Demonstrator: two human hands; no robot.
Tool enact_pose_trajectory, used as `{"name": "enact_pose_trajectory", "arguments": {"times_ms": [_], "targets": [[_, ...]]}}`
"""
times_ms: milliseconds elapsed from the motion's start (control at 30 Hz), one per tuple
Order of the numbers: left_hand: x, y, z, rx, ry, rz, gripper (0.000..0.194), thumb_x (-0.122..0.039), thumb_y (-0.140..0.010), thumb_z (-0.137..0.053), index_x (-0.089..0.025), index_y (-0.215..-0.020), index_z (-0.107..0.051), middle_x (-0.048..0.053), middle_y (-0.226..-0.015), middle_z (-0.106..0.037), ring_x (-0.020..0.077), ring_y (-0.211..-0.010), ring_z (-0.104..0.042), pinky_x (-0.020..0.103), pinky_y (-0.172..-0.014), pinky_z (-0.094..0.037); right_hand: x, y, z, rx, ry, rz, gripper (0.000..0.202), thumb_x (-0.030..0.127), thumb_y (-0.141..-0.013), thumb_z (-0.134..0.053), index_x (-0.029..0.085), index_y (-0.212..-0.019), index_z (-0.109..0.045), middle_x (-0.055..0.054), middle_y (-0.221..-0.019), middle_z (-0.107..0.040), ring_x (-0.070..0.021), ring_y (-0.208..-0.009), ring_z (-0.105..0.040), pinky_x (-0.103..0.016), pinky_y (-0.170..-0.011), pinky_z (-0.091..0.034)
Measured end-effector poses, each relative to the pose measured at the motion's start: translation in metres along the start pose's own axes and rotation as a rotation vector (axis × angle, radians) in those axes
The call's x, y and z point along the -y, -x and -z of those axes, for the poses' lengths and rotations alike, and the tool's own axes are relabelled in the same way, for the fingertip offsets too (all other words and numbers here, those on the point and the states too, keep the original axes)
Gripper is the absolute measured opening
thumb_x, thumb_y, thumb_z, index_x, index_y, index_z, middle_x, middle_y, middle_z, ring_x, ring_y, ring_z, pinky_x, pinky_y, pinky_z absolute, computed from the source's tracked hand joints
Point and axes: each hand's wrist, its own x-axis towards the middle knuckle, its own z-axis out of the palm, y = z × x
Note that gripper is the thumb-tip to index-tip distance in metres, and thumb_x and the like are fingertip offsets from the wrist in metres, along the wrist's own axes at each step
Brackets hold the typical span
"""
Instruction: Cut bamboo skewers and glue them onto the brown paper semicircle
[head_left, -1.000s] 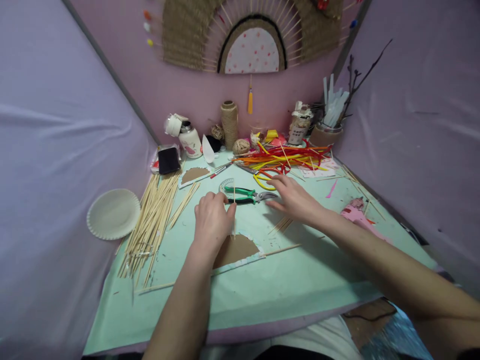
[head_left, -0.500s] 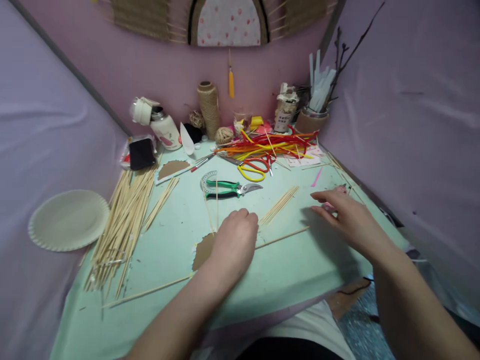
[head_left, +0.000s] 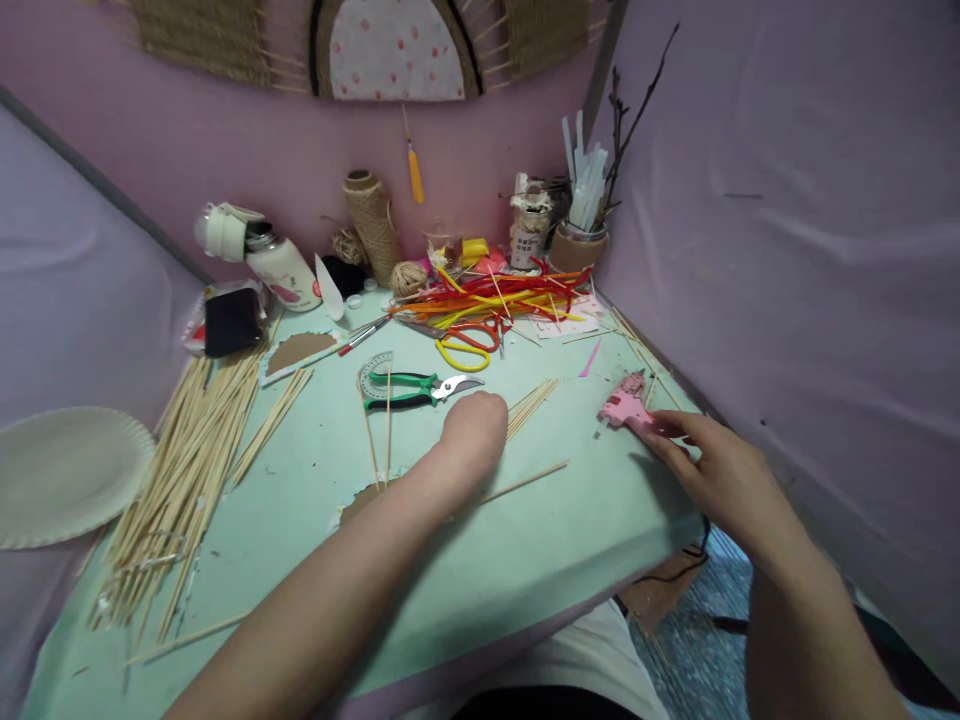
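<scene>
A pink hot glue gun (head_left: 625, 404) lies near the table's right edge. My right hand (head_left: 709, 450) has thumb and forefinger around the end of its handle. At the middle, my left hand (head_left: 478, 432) is closed, its fingertips turned away and hidden, beside a small bundle of thin wooden sticks (head_left: 531, 408). Under my left forearm a brown cardboard piece with a pale scalloped border (head_left: 360, 505) is partly covered. Two sticks (head_left: 388, 430) rise from it towards a clear protractor (head_left: 373, 372). One long stick (head_left: 525, 482) lies to the right of the forearm.
Green-handled pruning shears (head_left: 405, 390) and scissors (head_left: 465, 352) lie beyond my left hand. Many sticks (head_left: 180, 470) and a paper plate (head_left: 75, 470) are at left. Along the back stand a bottle (head_left: 283, 272), a twine spool (head_left: 371, 225), coloured pipe cleaners (head_left: 495, 297) and jars (head_left: 529, 235).
My right hand has reached the glue gun's handle. My left hand has moved away from the cardboard towards the stick bundle. The whole view has shifted to the right.
</scene>
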Motion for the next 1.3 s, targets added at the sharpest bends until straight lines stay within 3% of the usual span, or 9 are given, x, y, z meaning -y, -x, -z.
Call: {"name": "enact_pose_trajectory", "arguments": {"times_ms": [200, 367, 567, 700, 833, 900, 1000, 1133, 1300], "targets": [[0.018, 0.009, 0.026, -0.090, 0.040, 0.098, 0.022, -0.010, -0.080, -0.048, -0.012, -0.092, -0.066, 0.016, -0.086, -0.070, 0.0248, -0.080, -0.067, 0.031, -0.069, -0.048, -0.006, -0.004, -0.002, -0.032, 0.103, -0.017, 0.052, 0.055, -0.092, -0.041, 0.012, -0.111, -0.064, -0.019, -0.104, -0.068, -0.0322, -0.090, -0.064, -0.042, -0.078, -0.047], [0.062, 0.051, 0.050, -0.404, 0.468, 0.186, 0.010, -0.020, -0.078, -0.055, -0.020, -0.088, -0.058, 0.001, -0.076, -0.066, 0.0168, -0.068, -0.060, 0.026, -0.059, -0.042, -0.010, -0.013, -0.017, 0.062, 0.226, -0.038, 0.056, 0.052, -0.089, -0.047, 0.007, -0.122, -0.057, -0.022, -0.101, -0.062, -0.0360, -0.091, -0.061, -0.044, -0.078, -0.046], [0.097, 0.104, 0.023, -0.477, 0.979, 0.217, 0.013, -0.026, -0.079, -0.061, -0.020, -0.091, -0.059, -0.002, -0.071, -0.062, 0.0114, -0.062, -0.056, 0.022, -0.057, -0.043, -0.002, -0.023, -0.023, 0.172, 0.270, -0.095, 0.046, 0.047, -0.088, -0.047, 0.007, -0.105, -0.061, -0.023, -0.092, -0.061, -0.0370, -0.090, -0.058, -0.041, -0.072, -0.043], [0.106, 0.123, 0.008, -0.588, 1.117, 0.256, 0.008, -0.025, -0.080, -0.061, -0.019, -0.084, -0.059, 0.000, -0.076, -0.063, 0.0118, -0.067, -0.058, 0.023, -0.059, -0.045, 0.003, -0.018, -0.008, 0.095, 0.265, -0.191, 0.040, 0.048, -0.088, -0.044, 0.014, -0.095, -0.062, -0.021, -0.088, -0.062, -0.0349, -0.086, -0.058, -0.039, -0.066, -0.042], [0.112, 0.126, 0.007, -0.696, 1.153, 0.212, 0.006, -0.023, -0.080, -0.062, -0.019, -0.078, -0.058, 0.002, -0.078, -0.065, 0.0131, -0.073, -0.060, 0.025, -0.065, -0.047, 0.023, -0.004, 0.021, 0.025, 0.049, -0.324, 0.033, 0.050, -0.087, -0.043, 0.022, -0.082, -0.058, -0.019, -0.077, -0.063, -0.0327, -0.074, -0.059, -0.042, -0.061, -0.040], [0.113, 0.125, 0.009, -0.710, 1.162, 0.182, 0.007, -0.023, -0.081, -0.061, -0.019, -0.078, -0.057, 0.001, -0.079, -0.065, 0.0130, -0.074, -0.060, 0.025, -0.067, -0.047, 0.039, 0.003, 0.032, -0.004, -0.203, -0.492, 0.031, 0.050, -0.087, -0.045, 0.023, -0.078, -0.057, -0.016, -0.074, -0.065, -0.0283, -0.066, -0.061, -0.043, -0.060, -0.043], [0.112, 0.123, 0.012, -0.692, 1.161, 0.143, 0.007, -0.024, -0.083, -0.060, -0.018, -0.080, -0.056, 0.001, -0.079, -0.065, 0.0126, -0.074, -0.061, 0.025, -0.067, -0.048, 0.061, 0.014, 0.032, -0.038, -0.648, -0.496, 0.034, 0.056, -0.083, -0.055, 0.023, -0.081, -0.065, -0.017, -0.088, -0.068, -0.0241, -0.064, -0.062, -0.040, -0.057, -0.049], [0.109, 0.125, 0.013, -0.635, 1.149, 0.104, 0.005, -0.021, -0.084, -0.059, -0.018, -0.082, -0.056, 0.000, -0.076, -0.063, 0.0117, -0.070, -0.061, 0.025, -0.067, -0.049, 0.081, 0.027, 0.012, 0.206, -0.925, -0.435, 0.044, 0.061, -0.076, -0.064, 0.018, -0.084, -0.072, -0.016, -0.083, -0.068, -0.0226, -0.060, -0.060, -0.035, -0.048, -0.048], [0.110, 0.127, 0.006, -0.686, 1.177, 0.137, 0.005, -0.021, -0.083, -0.060, -0.018, -0.083, -0.056, -0.001, -0.074, -0.061, 0.0110, -0.068, -0.060, 0.024, -0.065, -0.048, 0.114, 0.040, -0.007, 0.559, -1.035, -0.326, 0.048, 0.062, -0.085, -0.053, 0.017, -0.090, -0.071, -0.007, -0.068, -0.064, -0.0169, -0.054, -0.055, -0.030, -0.051, -0.046]]}}
